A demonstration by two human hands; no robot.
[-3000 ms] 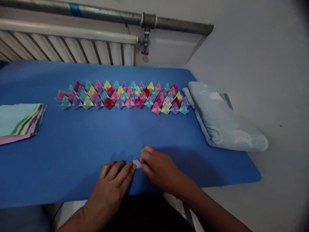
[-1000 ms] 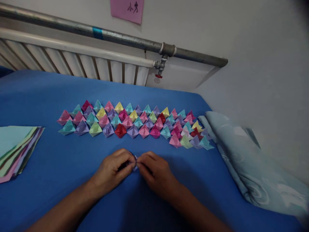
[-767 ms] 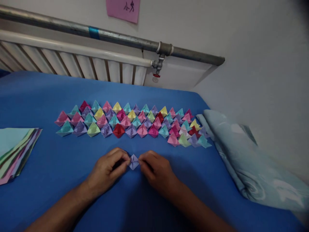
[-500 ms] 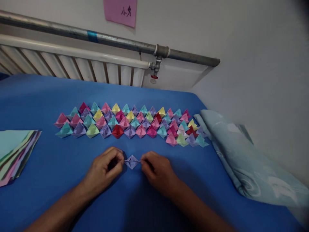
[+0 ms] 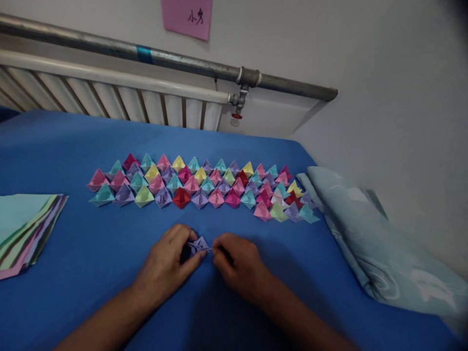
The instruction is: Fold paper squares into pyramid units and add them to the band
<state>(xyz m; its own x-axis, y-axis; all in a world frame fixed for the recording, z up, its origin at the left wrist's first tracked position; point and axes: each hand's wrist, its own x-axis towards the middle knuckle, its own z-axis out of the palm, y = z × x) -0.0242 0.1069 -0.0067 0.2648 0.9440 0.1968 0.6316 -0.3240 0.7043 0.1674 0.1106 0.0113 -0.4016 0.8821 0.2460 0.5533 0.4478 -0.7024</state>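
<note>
A small purple folded paper boat (image 5: pixel 199 244) is between my two hands, low over the blue surface (image 5: pixel 164 312). My left hand (image 5: pixel 170 256) grips its left side, with the thumb along the near edge and the fingers behind. My right hand (image 5: pixel 236 258) pinches the boat's right tip between thumb and forefinger. Part of the boat's left end is hidden by my left fingers. Just beyond my hands stand rows of folded paper boats, among them a red boat (image 5: pixel 181 198) and a light green boat (image 5: pixel 144 196).
On the left lies a fanned stack of coloured paper sheets (image 5: pixel 29 229). A folded pale green cloth (image 5: pixel 369 243) runs along the right edge. Behind the surface are a white radiator (image 5: pixel 127 100), a metal pipe (image 5: pixel 190 61) and a pink note (image 5: pixel 186 18) on the wall.
My left hand has shifted right, from pinching the boat's left tip to gripping its side. The right hand still pinches the right tip. The view has moved slightly.
</note>
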